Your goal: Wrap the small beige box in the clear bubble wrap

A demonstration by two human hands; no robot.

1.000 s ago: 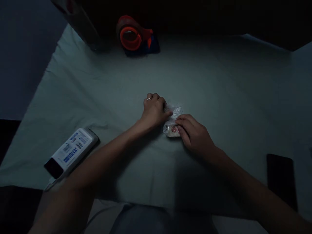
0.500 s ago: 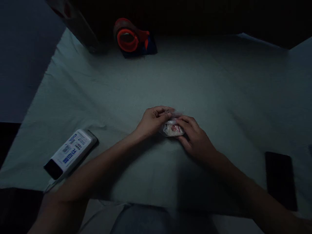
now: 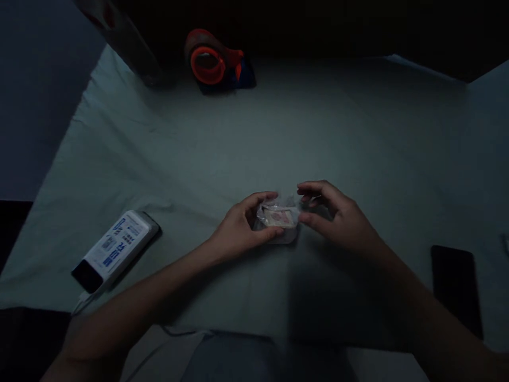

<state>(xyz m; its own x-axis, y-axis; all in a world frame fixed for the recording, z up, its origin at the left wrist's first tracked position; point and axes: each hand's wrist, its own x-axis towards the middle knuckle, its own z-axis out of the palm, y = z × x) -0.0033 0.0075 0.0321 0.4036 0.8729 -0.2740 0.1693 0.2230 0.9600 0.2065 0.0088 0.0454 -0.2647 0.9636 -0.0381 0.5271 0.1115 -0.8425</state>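
Note:
A small clear plastic packet (image 3: 279, 216) with a pale, reddish-marked item inside is near the middle of the cloth-covered table. My left hand (image 3: 250, 220) grips it from the left, thumb across the near side and fingers at the far side. At the packet's right edge is my right hand (image 3: 326, 209), its fingers apart and curved, with the thumb tip close to the plastic. Whether that thumb touches the plastic is hard to tell in the dim light.
An orange and blue tape dispenser (image 3: 209, 63) stands at the back. A white power bank (image 3: 119, 246) with a cable lies at the left, on a dark flat object. The dark phone (image 3: 457, 289) is at the right, on the pale green cloth (image 3: 338, 132).
My right hand has opened and drawn off to the right of the packet. My left hand has shifted down, its thumb now at the near side. The packet's plastic stands more spread.

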